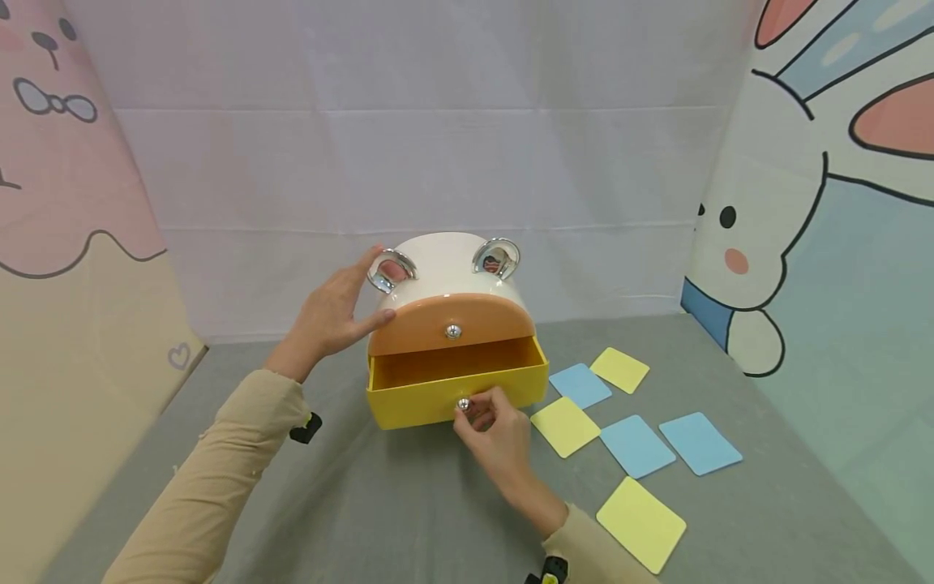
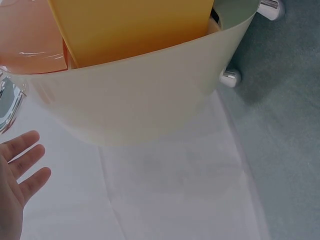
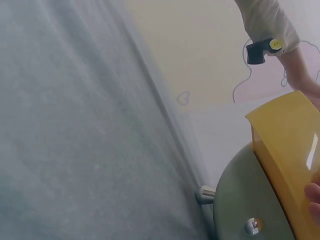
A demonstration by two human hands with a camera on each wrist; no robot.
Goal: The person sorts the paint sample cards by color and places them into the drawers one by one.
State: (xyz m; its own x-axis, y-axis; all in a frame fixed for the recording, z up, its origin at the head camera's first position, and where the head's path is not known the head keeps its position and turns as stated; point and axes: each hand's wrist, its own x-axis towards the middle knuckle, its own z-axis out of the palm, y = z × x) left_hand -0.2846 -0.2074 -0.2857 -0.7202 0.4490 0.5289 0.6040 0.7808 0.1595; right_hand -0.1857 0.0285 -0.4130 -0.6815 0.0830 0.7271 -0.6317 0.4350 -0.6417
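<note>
A small white storage box (image 1: 443, 261) with chrome ear-like rings stands on the table, its orange upper drawer (image 1: 419, 324) closed. The yellow lower drawer (image 1: 416, 408) is pulled out, and its visible inside looks empty. Thumb and fingers of my right hand (image 1: 503, 442) pinch the silver knob (image 1: 463, 403) of that yellow drawer. My left hand (image 1: 328, 316) is spread against the box's left side, thumb by the orange front, fingertips near the left ring (image 1: 392, 270). In the left wrist view, the left hand (image 2: 17, 172) has its fingers extended.
Several yellow and blue cards lie to the right of the box, among them a near yellow card (image 1: 642, 525) and a blue card (image 1: 700, 443). Grey cloth (image 1: 350, 519) covers the table. A white curtain (image 1: 438, 162) hangs behind, with cartoon-printed cloths on both sides.
</note>
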